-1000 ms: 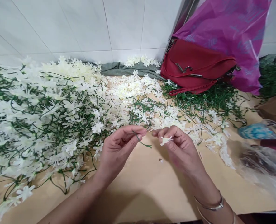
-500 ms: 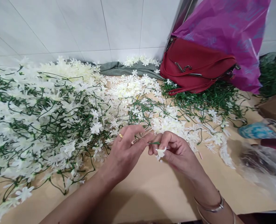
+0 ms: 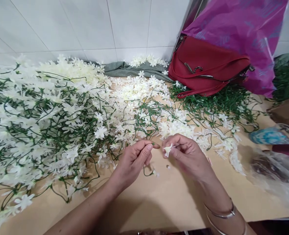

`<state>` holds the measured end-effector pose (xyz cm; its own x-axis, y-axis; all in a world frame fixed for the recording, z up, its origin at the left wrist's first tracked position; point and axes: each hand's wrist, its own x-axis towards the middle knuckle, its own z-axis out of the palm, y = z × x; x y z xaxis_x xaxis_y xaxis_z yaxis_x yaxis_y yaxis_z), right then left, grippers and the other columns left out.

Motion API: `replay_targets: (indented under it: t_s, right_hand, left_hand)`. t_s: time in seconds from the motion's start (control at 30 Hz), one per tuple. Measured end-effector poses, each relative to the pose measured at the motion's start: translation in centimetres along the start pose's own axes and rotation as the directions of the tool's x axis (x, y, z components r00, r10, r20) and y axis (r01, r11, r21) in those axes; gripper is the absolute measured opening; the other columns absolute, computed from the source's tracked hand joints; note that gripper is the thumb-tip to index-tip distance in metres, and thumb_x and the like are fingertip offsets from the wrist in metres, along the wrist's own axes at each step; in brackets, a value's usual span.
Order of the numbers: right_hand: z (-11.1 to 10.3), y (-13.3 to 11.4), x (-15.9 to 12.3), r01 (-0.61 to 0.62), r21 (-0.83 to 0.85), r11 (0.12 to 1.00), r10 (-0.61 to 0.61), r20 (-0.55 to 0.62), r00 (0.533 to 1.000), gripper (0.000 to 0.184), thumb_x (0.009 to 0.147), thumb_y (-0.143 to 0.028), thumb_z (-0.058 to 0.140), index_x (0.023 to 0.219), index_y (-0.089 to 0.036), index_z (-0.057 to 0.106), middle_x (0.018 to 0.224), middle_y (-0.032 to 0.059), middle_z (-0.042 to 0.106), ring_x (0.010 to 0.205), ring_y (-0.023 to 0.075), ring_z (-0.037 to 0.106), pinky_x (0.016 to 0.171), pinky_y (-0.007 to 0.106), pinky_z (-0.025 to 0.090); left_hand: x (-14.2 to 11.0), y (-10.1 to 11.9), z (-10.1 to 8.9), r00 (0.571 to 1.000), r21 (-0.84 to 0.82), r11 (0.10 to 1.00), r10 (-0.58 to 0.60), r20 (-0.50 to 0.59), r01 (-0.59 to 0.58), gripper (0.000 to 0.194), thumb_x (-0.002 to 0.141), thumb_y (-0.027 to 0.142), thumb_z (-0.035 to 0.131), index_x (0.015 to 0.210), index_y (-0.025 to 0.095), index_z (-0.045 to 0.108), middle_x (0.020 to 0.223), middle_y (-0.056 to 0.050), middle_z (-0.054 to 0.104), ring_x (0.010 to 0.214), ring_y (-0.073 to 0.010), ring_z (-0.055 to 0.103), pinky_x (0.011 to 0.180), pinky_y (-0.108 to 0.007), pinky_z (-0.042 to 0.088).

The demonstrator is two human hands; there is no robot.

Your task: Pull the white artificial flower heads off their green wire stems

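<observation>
Between the thumb and forefinger of my left hand (image 3: 136, 158) a green plastic stem (image 3: 148, 173) is pinched; its lower end hangs below the fingers with a small whitish tip. My right hand (image 3: 185, 155), closed, holds a small white artificial flower (image 3: 168, 149) at its fingertips. The two hands face each other just above the table, a small gap apart. Close to my left hand lies a big heap of finished-looking white flowers on green stems (image 3: 61, 114). Loose white petals (image 3: 176, 127) and green stems (image 3: 149, 114) lie beyond both hands.
A red handbag (image 3: 208, 65) rests on a pile of green stems (image 3: 215, 101) at the back right, against a purple plastic bag (image 3: 247, 32). At the right are a blue-and-white item (image 3: 269, 134) and a clear plastic bag (image 3: 274, 173). A tiled wall (image 3: 129, 24) closes the back.
My hands have drawn slightly apart. The left fingers have closed into a pinch, and the stem's end now hangs below them. The white flower stays in my right hand.
</observation>
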<state>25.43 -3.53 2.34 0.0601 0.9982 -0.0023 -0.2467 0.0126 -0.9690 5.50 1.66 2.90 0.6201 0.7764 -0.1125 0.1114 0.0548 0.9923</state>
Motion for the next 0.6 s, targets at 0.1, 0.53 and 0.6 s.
replay_targets:
  t_s: [0.1,0.53,0.6]
  right_hand:
    - [0.2,0.4,0.1,0.009,-0.010,1.000,-0.009,-0.024,1.000,0.015,0.084,-0.039,0.084,0.083,-0.027,0.075,0.082,0.0001,0.071,0.073,0.0154,0.062,0.072,0.031,0.050]
    - [0.2,1.2,0.0,-0.088,-0.115,0.989,0.087,-0.018,0.996,0.017,0.086,-0.043,0.081,0.086,-0.026,0.076,0.082,0.0022,0.071,0.076,0.0174,0.061,0.070,0.031,0.050]
    - [0.2,1.3,0.1,-0.087,-0.144,0.986,0.084,-0.023,0.996,0.019,0.085,-0.044,0.081,0.085,-0.025,0.075,0.082,0.0026,0.071,0.075,0.0175,0.061,0.068,0.031,0.050]
  left_hand:
    - [-0.2,-0.1,-0.2,1.000,0.117,0.993,0.026,0.003,-0.026,0.041,0.107,0.046,0.045,0.111,0.016,0.073,0.062,0.005,0.040,0.054,-0.0102,0.040,0.053,-0.022,0.035]
    - [0.0,0.4,-0.2,0.963,0.389,0.881,0.250,0.104,-0.271,0.026,0.108,0.027,0.044,0.097,0.018,0.065,0.088,-0.004,0.068,0.079,-0.0166,0.062,0.074,-0.027,0.046]
    - [0.0,0.3,-0.2,0.962,0.391,0.878,0.253,0.105,-0.274,0.025,0.108,0.028,0.045,0.096,0.018,0.064,0.084,-0.003,0.066,0.077,-0.0163,0.061,0.073,-0.027,0.045]
